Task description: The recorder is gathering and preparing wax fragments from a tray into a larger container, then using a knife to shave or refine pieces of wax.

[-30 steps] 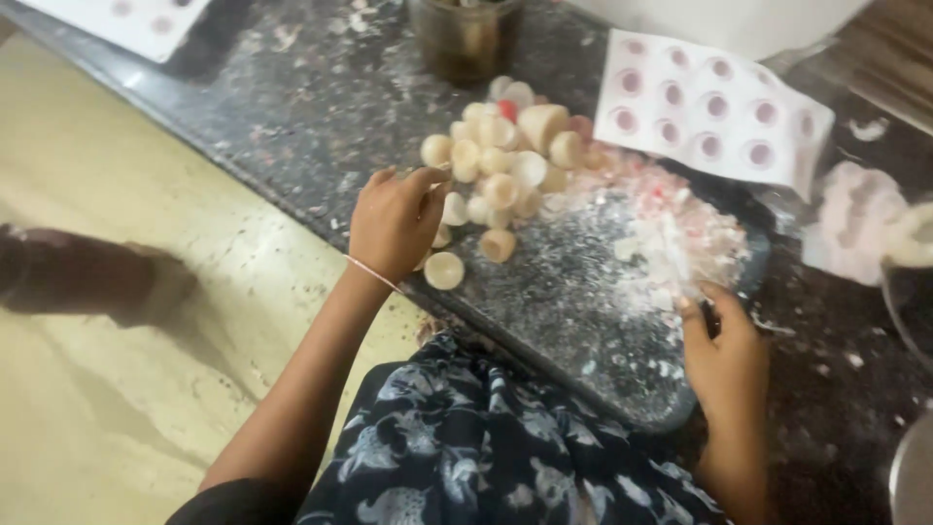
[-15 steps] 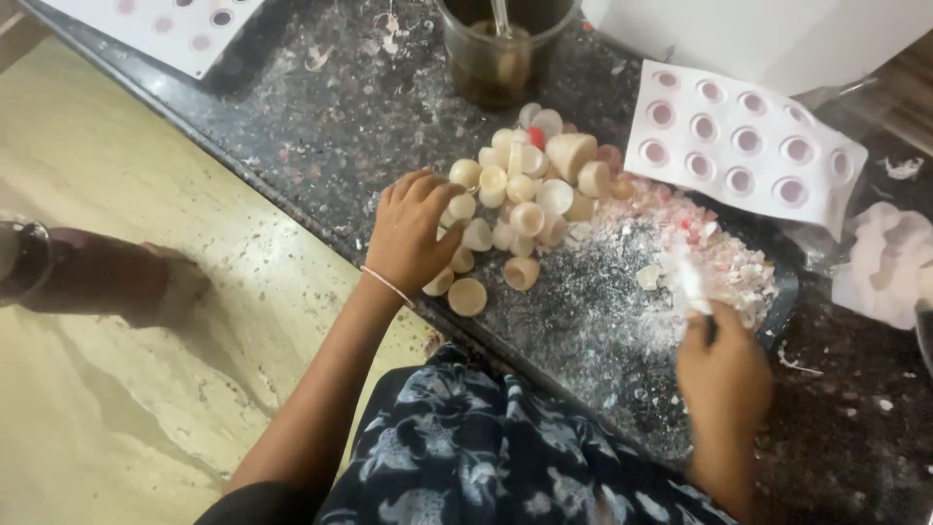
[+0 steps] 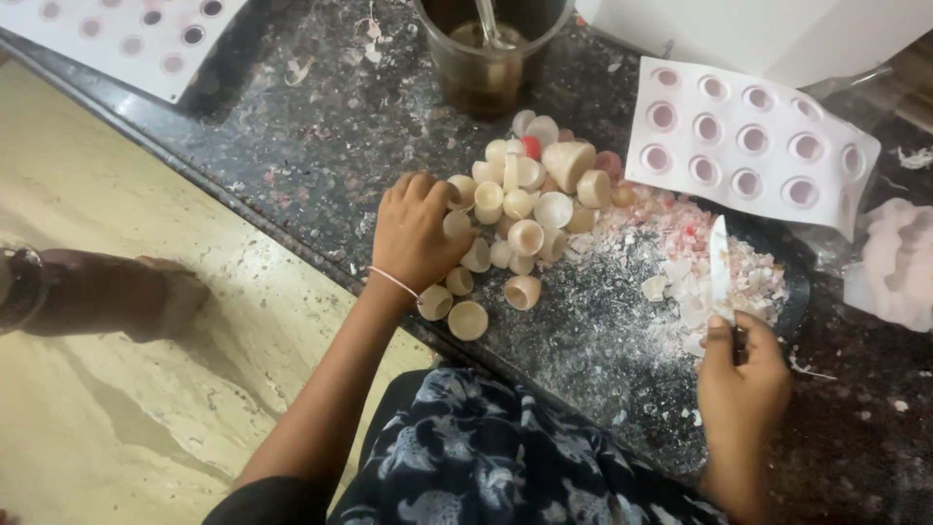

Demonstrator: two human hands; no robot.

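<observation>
Reaching into a heap of small cream-coloured cup-shaped shells [image 3: 525,209] on a dark speckled stone counter [image 3: 321,136], the person's left hand [image 3: 413,233] is resting palm-down at the heap's near-left edge, fingers curled loosely over the outermost pieces; whether any single shell is pinched under them cannot be told. The shells are lying jumbled, some mouth-up, some on their sides, with one red piece [image 3: 531,147] showing near the far side of the pile and a few strays [image 3: 467,319] sitting just beside the wrist, close to the counter's edge.

The right hand [image 3: 742,374] is clenching the handle of a white-bladed knife [image 3: 720,267], thumb pressed along the top, the blade pointing away from the body and lying over a spread of white and pink shavings and crumbs [image 3: 680,262] that is covering the dark tray-like surface [image 3: 797,292] to the right of the heap.

Beyond the shavings, a white mould sheet with round cavities [image 3: 748,146] is lying flat. A second such sheet [image 3: 126,34] is lying at the far left corner. A dark transparent container [image 3: 491,49] holding a utensil is standing behind the heap, and a crumpled white lump [image 3: 899,262] is sitting at the right edge. The person's patterned dark garment [image 3: 486,457] is filling the foreground, while a foot [image 3: 107,292] is resting on the pale floor at the left.
</observation>
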